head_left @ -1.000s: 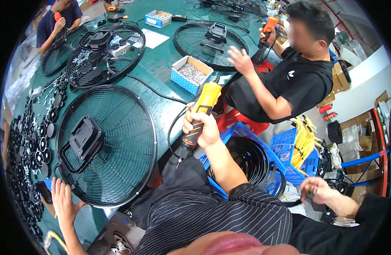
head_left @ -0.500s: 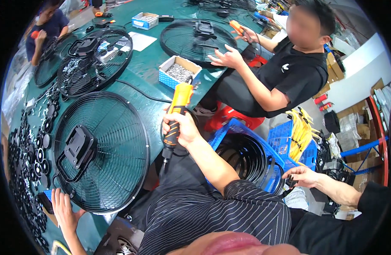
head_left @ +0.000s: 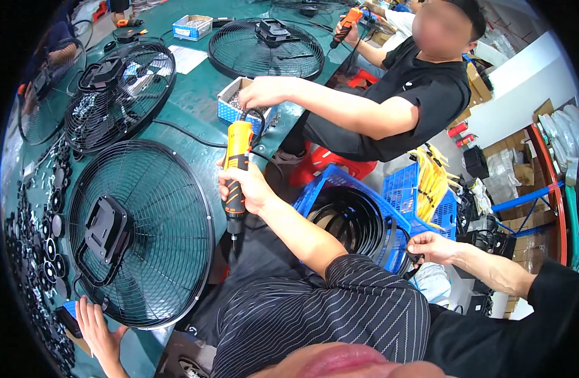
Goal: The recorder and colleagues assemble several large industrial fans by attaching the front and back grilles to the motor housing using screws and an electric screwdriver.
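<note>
My right hand [head_left: 250,187] is wrapped round a yellow and black electric screwdriver [head_left: 238,148], its bit pointing down over my lap. Close to the table's left edge, my left hand [head_left: 99,331] is open with fingers stretched out, beside a blue-edged box [head_left: 69,309] and the lower rim of a black fan guard [head_left: 166,217]. The guard lies on the table in front of me. A black motor housing [head_left: 107,230] with a bracket-like handle sits on it, left of its middle.
A person in black [head_left: 396,94] reaches into a box of screws [head_left: 229,104], holding an orange screwdriver [head_left: 346,26]. Another person's hand [head_left: 428,247] comes in from the right near a blue crate [head_left: 390,217]. Another fan [head_left: 119,94] and many small round parts [head_left: 50,252] lie left.
The person across has swung one hand over to the screw box and raised the orange screwdriver. My right hand still grips its screwdriver; the view has shifted slightly.
</note>
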The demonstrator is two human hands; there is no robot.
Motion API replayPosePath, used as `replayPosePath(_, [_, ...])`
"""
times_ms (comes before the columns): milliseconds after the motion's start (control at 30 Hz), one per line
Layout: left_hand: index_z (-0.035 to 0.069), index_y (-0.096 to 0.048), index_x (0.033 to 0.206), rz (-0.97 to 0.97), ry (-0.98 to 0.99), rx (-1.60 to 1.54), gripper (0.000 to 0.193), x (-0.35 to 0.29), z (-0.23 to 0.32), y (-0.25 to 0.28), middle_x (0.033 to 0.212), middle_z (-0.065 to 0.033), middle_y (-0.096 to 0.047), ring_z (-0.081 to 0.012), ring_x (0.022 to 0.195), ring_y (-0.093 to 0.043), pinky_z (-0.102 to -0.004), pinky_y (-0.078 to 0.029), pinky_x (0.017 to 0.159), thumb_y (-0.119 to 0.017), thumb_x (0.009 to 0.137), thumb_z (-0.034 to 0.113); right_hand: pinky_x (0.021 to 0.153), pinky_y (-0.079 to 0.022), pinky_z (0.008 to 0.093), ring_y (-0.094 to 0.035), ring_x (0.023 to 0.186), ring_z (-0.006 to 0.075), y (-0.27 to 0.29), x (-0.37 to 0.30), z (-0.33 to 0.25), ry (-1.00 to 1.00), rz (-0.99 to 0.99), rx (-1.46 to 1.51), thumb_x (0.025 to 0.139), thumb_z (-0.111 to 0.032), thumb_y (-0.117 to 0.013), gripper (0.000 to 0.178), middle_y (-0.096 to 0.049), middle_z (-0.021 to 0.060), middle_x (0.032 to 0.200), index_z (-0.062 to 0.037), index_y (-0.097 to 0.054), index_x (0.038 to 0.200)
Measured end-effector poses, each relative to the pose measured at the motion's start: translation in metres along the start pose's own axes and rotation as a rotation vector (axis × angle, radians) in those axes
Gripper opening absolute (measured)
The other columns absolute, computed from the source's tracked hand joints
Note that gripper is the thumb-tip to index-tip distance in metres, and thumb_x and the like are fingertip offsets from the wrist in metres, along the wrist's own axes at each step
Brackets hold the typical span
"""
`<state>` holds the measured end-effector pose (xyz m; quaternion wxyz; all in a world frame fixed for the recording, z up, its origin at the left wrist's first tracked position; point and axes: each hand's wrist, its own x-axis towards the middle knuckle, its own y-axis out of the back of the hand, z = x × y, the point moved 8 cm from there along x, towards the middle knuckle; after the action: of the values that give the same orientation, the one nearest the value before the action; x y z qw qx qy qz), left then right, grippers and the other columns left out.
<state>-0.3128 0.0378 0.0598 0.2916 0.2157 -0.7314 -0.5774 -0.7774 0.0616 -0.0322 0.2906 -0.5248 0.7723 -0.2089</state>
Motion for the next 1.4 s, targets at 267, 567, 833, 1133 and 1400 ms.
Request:
replayPosePath(267, [-0.007, -0.049, 0.119, -0.082, 0.073, 0.016, 0.083, -0.005, -0.001, 0.001, 0.132, -0.0258, -0.049, -0.0437, 0.133, -0.040, -0.0533, -0.033, 0.111, -0.082, 0.049, 0.024, 0.051, -0.051, 0.0334, -0.059, 0.055, 0.0173, 0.001, 0.003, 0.006, -0.033, 0.053, -0.059, 0.084, -0.009, -0.067, 0.028, -0.056, 0.0056, 0.072, -0.0054, -0.051, 0.107])
replayPosePath(567, [-0.005, -0.049, 0.120, -0.079, 0.156, -0.023, 0.085, -0.007, -0.001, 0.002, 0.139, -0.0262, -0.045, -0.0429, 0.134, -0.040, -0.0508, -0.036, 0.107, -0.082, 0.047, 0.021, 0.049, -0.052, 0.0334, -0.059, 0.052, 0.0174, 0.001, 0.008, 0.010, -0.001, 0.145, -0.136, 0.083, -0.008, -0.068, 0.025, -0.057, 0.0068, 0.068, -0.0042, -0.052, 0.102])
replayPosePath(833, [-0.006, -0.051, 0.121, -0.091, 0.152, -0.033, 0.089, -0.004, 0.002, 0.005, 0.133, -0.0233, -0.049, -0.0405, 0.132, -0.043, -0.0487, -0.039, 0.104, -0.083, 0.042, 0.019, 0.048, -0.050, 0.0308, -0.059, 0.052, 0.0147, -0.053, -0.018, -0.021, 0.214, 0.028, -0.468, 0.080, 0.000, -0.067, 0.032, -0.058, 0.0058, 0.069, 0.0005, -0.050, 0.107])
replayPosePath(1133, [-0.005, -0.053, 0.119, -0.034, 0.152, -0.035, 0.090, -0.004, 0.002, 0.008, 0.130, -0.0208, -0.051, -0.0383, 0.132, -0.043, -0.0467, -0.040, 0.104, -0.085, 0.038, 0.017, 0.049, -0.046, 0.0281, -0.058, 0.053, 0.0145, -0.161, -0.035, -0.171, 0.754, -0.231, -0.695, 0.082, -0.005, -0.066, 0.029, -0.059, 0.0063, 0.070, 0.0017, -0.054, 0.108])
replayPosePath(1400, [-0.004, -0.052, 0.122, -0.025, 0.168, -0.056, 0.094, -0.008, 0.002, 0.008, 0.141, -0.0228, -0.044, -0.0398, 0.130, -0.044, -0.0458, -0.040, 0.104, -0.086, 0.035, 0.014, 0.054, -0.052, 0.0357, -0.060, 0.056, 0.0194, -0.182, 0.091, -0.196, 0.263, -0.208, -0.374, 0.082, -0.014, -0.069, 0.018, -0.059, 0.0089, 0.067, -0.0001, -0.057, 0.085])
